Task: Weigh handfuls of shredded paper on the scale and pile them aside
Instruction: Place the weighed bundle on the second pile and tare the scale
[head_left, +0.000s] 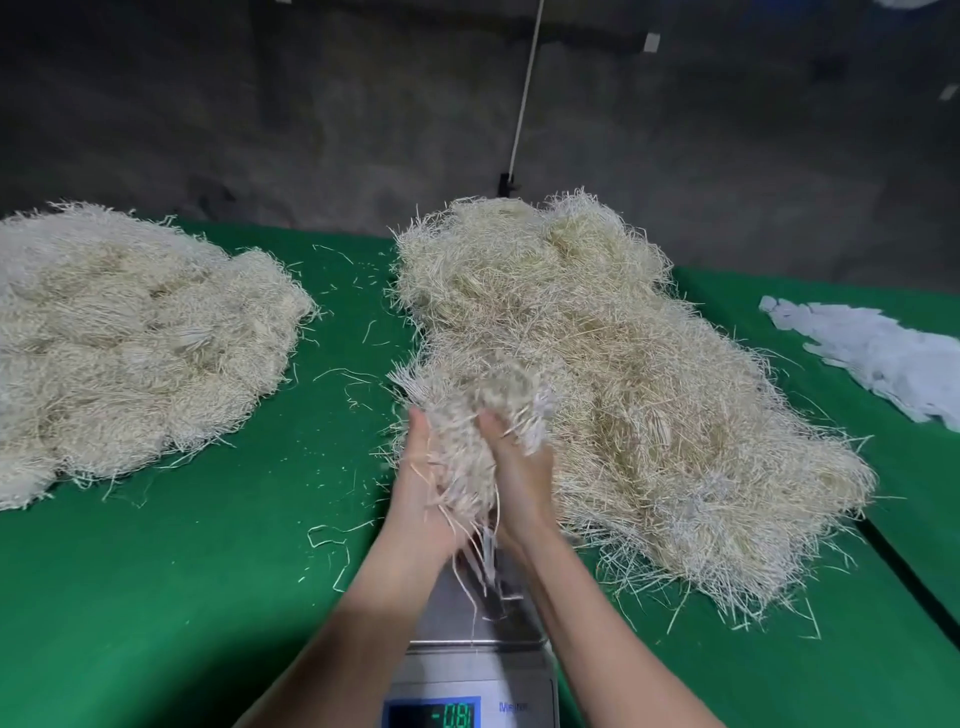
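Over the scale (467, 618) at 6 o'clock, a person's left hand (421, 488) and right hand (522, 467) hold a handful of shredded paper (467, 415), with strands trailing toward the pan. The left fingers lie nearly straight and cradle the bundle. The right fingers curl into it, apparently squeezing so little spills. The supply heap (597, 374) sits close at 1 o'clock, and a separate pile (130, 338) at 9 o'clock is likely the weighed stock. White scraps (883, 353) lie at 3 o'clock on the green counter (208, 571), which backs onto a dark concrete wall (260, 130).
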